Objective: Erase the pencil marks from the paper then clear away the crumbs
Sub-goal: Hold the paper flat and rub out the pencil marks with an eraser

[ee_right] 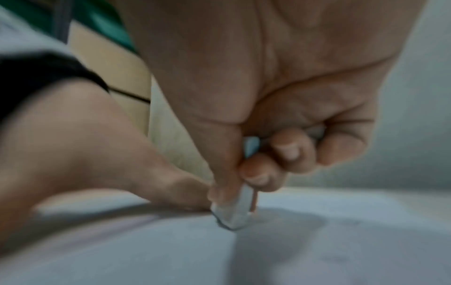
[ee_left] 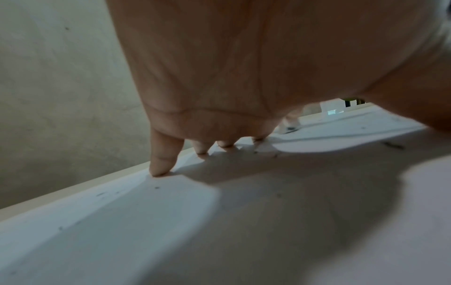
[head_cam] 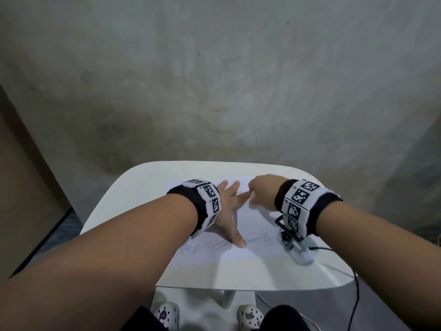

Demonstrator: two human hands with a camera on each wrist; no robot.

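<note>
Paper (head_cam: 253, 225) with pencil marks (head_cam: 214, 247) along its near edge lies on the small white table (head_cam: 133, 192), dark crumbs (ee_left: 393, 145) scattered over it. Pressed tip-down on its far part is a white eraser (ee_right: 235, 214), pinched between thumb and curled fingers of the right hand (head_cam: 262, 191). Just left, the left hand (head_cam: 229, 211) rests spread wide, fingertips (ee_left: 161, 169) touching the sheet.

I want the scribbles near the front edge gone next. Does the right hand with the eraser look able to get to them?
Probably yes. The right hand pinches the eraser at the far part of the paper; the pencil marks lie nearer, uncovered, though the left hand has its thumb planted among them and may need shifting.
</note>
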